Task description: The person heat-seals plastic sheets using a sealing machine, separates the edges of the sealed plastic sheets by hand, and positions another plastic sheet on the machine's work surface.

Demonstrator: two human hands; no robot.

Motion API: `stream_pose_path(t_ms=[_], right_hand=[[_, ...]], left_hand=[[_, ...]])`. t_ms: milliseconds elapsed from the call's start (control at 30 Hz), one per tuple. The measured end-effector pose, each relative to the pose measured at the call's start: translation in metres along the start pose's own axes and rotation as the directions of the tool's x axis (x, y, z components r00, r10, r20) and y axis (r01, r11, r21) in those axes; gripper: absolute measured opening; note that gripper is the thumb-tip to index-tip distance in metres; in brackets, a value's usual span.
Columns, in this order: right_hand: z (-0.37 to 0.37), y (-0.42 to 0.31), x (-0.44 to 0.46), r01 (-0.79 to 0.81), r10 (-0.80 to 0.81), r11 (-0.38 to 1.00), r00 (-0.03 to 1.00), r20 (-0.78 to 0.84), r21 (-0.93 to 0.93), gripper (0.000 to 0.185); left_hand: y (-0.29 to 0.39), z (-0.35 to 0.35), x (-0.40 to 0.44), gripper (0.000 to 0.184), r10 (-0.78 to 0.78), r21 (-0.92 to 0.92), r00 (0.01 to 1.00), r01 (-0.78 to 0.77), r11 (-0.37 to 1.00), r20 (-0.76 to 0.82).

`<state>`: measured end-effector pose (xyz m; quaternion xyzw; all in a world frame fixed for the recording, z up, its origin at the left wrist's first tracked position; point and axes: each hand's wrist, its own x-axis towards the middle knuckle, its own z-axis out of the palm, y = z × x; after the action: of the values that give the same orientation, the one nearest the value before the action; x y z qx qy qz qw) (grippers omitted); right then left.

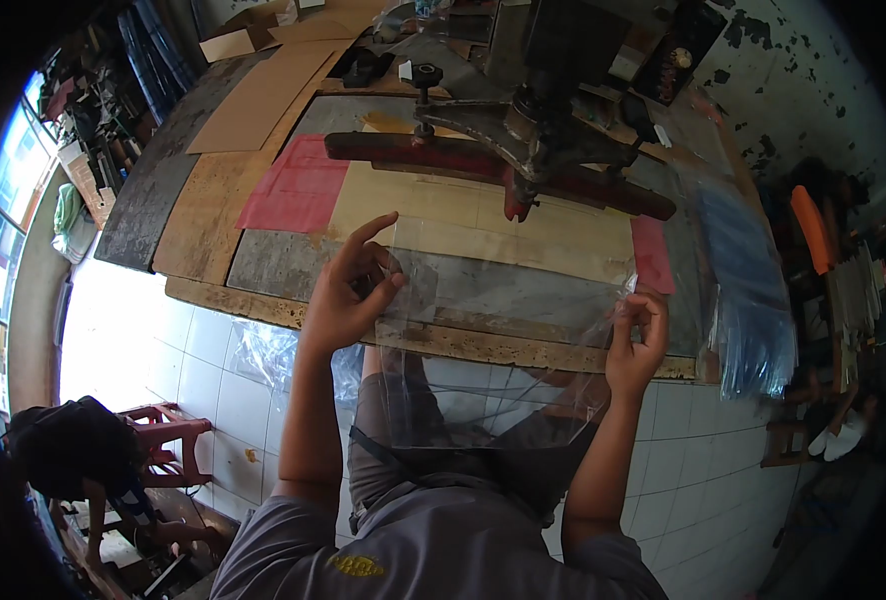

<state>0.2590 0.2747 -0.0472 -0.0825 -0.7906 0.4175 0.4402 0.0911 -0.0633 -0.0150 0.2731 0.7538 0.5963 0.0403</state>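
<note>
A clear plastic sheet (488, 405) is stretched between my two hands, its lower part hanging over the table's front edge and my lap. My left hand (351, 285) pinches its left side between thumb and bent fingers, with the index finger pointing up. At the sheet's upper right corner, my right hand (639, 335) is closed on the film with thumb and fingertips. Just beyond the sheet lies a cream-coloured strip (443, 210) on the grey work surface, flanked by a red piece (298, 185) at the left and a smaller red piece (651, 252) at the right.
Above the strip hangs a heavy press head (533, 130) with a long dark red bar (413, 152). A pile of clear plastic sheets (748, 290) drapes over the table's right end. Cardboard (263, 95) lies at the far left. A red stool (178, 440) and a person (93, 500) are at lower left.
</note>
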Motion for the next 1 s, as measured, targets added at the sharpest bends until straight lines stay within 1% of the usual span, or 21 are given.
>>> stream_pose_path(t_ms=[200,467,567,600,667,767,800,833,867,900,933,1000], right_hand=[[0.000,0.004,-0.002,-0.025,0.025,1.000,1.000,-0.008,0.000,0.014],[0.001,0.000,0.000,0.011,-0.011,1.000,1.000,-0.021,-0.011,0.014],[0.000,-0.003,0.002,0.032,-0.032,0.999,0.999,-0.009,-0.031,0.013],[0.000,-0.003,0.003,0.043,-0.043,0.998,0.999,-0.004,-0.037,0.013],[-0.001,-0.007,0.004,0.032,-0.031,0.998,0.999,0.007,-0.049,0.013],[-0.001,-0.010,0.007,0.048,-0.047,0.998,0.999,0.015,-0.052,0.013],[0.000,-0.010,0.007,0.044,-0.043,0.998,0.999,0.016,-0.046,0.013],[-0.001,-0.010,0.006,0.038,-0.037,0.998,0.999,0.021,-0.041,0.013],[-0.001,-0.010,0.004,0.039,-0.038,0.998,0.999,0.021,-0.044,0.013],[-0.001,-0.010,0.004,0.044,-0.043,0.998,0.999,0.023,-0.045,0.013],[0.000,-0.010,0.004,0.051,-0.050,0.998,0.998,0.026,-0.044,0.014],[0.001,-0.013,0.003,0.103,-0.100,0.993,0.994,0.043,-0.055,0.013]], left_hand=[[0.003,0.001,-0.001,0.069,-0.020,-0.014,1.000,0.020,1.000,-0.014],[0.003,0.001,-0.001,0.069,-0.013,0.000,1.000,0.013,1.000,-0.024],[0.002,0.000,0.001,0.065,0.066,0.093,0.996,-0.059,0.994,-0.067],[0.003,0.000,0.002,0.062,0.147,0.171,0.981,-0.124,0.977,-0.130],[0.005,0.002,0.002,0.056,0.321,0.330,0.918,-0.236,0.914,-0.232],[0.018,0.009,-0.007,0.051,0.520,0.591,0.817,-0.297,0.750,-0.250],[0.031,0.016,-0.013,0.047,0.522,0.595,0.818,-0.299,0.746,-0.243],[0.039,0.024,-0.019,0.046,0.561,0.586,0.806,-0.366,0.723,-0.190],[0.052,0.037,-0.026,0.045,0.533,0.532,0.835,-0.392,0.750,-0.135],[0.063,0.049,-0.033,0.046,0.512,0.499,0.859,-0.440,0.746,-0.008],[0.071,0.062,-0.037,0.052,0.521,0.491,0.843,-0.513,0.704,0.134],[0.082,0.091,-0.042,0.058,0.527,0.461,0.821,-0.563,0.686,0.218]])
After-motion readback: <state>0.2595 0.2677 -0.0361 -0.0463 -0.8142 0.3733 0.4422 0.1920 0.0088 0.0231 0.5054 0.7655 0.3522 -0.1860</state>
